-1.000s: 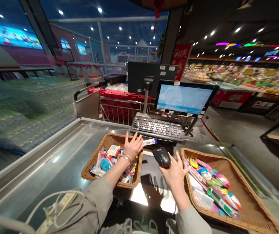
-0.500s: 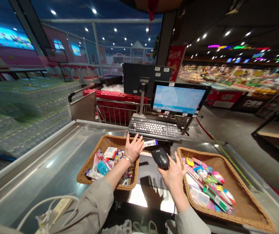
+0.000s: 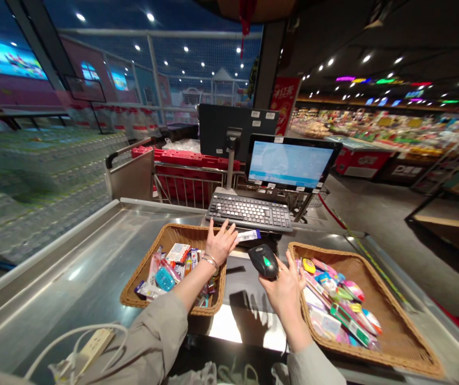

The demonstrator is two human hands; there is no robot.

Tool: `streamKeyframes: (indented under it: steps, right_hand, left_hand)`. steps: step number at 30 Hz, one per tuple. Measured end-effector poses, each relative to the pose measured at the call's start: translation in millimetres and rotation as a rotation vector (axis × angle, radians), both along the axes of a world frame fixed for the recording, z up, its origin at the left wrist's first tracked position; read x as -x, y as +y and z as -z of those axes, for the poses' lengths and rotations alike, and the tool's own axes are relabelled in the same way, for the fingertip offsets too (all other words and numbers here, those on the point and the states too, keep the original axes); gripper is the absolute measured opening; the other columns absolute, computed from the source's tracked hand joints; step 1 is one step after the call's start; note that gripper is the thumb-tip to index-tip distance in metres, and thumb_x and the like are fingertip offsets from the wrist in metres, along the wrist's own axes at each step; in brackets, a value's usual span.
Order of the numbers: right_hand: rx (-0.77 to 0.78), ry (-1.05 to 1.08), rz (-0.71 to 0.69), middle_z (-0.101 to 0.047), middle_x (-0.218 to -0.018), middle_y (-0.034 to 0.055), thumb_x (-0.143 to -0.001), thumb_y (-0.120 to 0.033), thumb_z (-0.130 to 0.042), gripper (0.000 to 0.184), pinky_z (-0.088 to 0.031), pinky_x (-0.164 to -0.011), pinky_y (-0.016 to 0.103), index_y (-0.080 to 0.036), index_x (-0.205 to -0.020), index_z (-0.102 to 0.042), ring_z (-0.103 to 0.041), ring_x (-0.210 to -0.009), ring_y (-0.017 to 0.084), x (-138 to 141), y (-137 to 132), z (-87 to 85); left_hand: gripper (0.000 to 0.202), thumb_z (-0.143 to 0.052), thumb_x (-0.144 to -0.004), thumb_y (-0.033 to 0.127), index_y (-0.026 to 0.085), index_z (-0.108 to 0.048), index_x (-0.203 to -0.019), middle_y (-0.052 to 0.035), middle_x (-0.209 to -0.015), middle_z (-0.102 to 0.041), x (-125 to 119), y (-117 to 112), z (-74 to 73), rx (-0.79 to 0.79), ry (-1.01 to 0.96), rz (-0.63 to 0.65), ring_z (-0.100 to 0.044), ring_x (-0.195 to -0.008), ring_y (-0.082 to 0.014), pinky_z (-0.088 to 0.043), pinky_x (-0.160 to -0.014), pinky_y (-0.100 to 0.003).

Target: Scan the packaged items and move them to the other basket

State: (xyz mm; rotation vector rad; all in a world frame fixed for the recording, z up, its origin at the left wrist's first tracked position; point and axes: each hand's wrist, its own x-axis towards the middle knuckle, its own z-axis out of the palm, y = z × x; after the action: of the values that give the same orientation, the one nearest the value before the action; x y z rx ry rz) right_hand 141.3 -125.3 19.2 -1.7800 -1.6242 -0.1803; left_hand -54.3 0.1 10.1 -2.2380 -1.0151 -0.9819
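White packet (image 3: 249, 235), pinched at one end by my spread-fingered left grip (image 3: 220, 246), sits at eleven o'clock from the scanner (image 3: 262, 259) wrapped in my right grip (image 3: 286, 287); a slackened pinch could drop it.

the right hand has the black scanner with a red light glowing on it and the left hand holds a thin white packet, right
Not quite: the glowing light on the black scanner is green, not red, as the head view shows. The right hand does have the scanner, and the left hand holds a thin white packet.
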Motion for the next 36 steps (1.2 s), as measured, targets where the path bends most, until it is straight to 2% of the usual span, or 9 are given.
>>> streamKeyframes:
  steps: [9, 14, 17, 25, 33, 36]
  right_hand:
    - [0.049, 0.026, 0.036, -0.07, -0.12, 0.0024, -0.075, -0.031, -0.059, 0.025, -0.017, -0.109, 0.056, -0.028, -0.095, -0.073, -0.038, -0.138, 0.032, -6, -4, -3.8]
    - [0.038, 0.003, 0.099, -0.068, -0.123, 0.0057, -0.074, -0.033, -0.059, 0.029, -0.016, -0.11, 0.055, -0.025, -0.099, -0.073, -0.038, -0.137, 0.032, -18, -9, -0.5]
    - [0.033, -0.009, 0.137, -0.069, -0.121, 0.0076, -0.074, -0.033, -0.06, 0.03, -0.017, -0.11, 0.054, -0.024, -0.099, -0.073, -0.039, -0.136, 0.032, -25, -12, 0.1]
    - [0.025, 0.059, 0.244, -0.071, -0.115, 0.0057, -0.074, -0.039, -0.06, 0.028, -0.012, -0.11, 0.054, -0.026, -0.094, -0.074, -0.042, -0.132, 0.032, -45, -24, -8.0]
    - [-0.001, 0.029, 0.381, -0.072, -0.111, 0.0073, -0.08, -0.042, -0.055, 0.031, -0.017, -0.108, 0.053, -0.025, -0.099, -0.072, -0.041, -0.133, 0.031, -68, -40, -6.0]
    - [0.008, 0.025, 0.407, -0.07, -0.115, 0.0087, -0.081, -0.043, -0.055, 0.032, -0.018, -0.107, 0.054, -0.025, -0.101, -0.072, -0.04, -0.133, 0.031, -77, -46, -5.1]
  left_hand:
    - [0.021, -0.056, -0.095, 0.031, 0.023, -0.068, -0.111, -0.0078, -0.127, -0.068, -12, 4, -0.8, 0.029, -0.009, 0.031, -0.054, -0.13, -0.031, -0.004, -0.118, -0.072]
    - [0.023, -0.057, -0.094, 0.03, 0.024, -0.068, -0.113, -0.0092, -0.128, -0.068, -27, 7, 0.1, 0.058, -0.015, 0.082, -0.051, -0.133, -0.0318, -0.003, -0.117, -0.073]
    - [0.022, -0.058, -0.094, 0.031, 0.023, -0.068, -0.112, -0.0088, -0.127, -0.068, -37, 8, -0.8, 0.05, -0.014, 0.105, -0.052, -0.132, -0.0316, -0.002, -0.117, -0.073]
    - [0.023, -0.058, -0.094, 0.032, 0.024, -0.068, -0.113, -0.0096, -0.124, -0.07, -71, 10, -7.6, 0.031, -0.001, 0.188, -0.054, -0.13, -0.0324, -0.004, -0.116, -0.074]
    - [0.022, -0.057, -0.094, 0.03, 0.024, -0.068, -0.112, -0.0087, -0.126, -0.069, -108, 7, -10.9, 0.035, -0.01, 0.285, -0.054, -0.13, -0.0312, -0.005, -0.116, -0.073]
    - [0.022, -0.058, -0.093, 0.03, 0.025, -0.068, -0.113, -0.0095, -0.126, -0.069, -122, 5, -10.8, 0.056, -0.005, 0.318, -0.053, -0.131, -0.0314, -0.004, -0.116, -0.073]
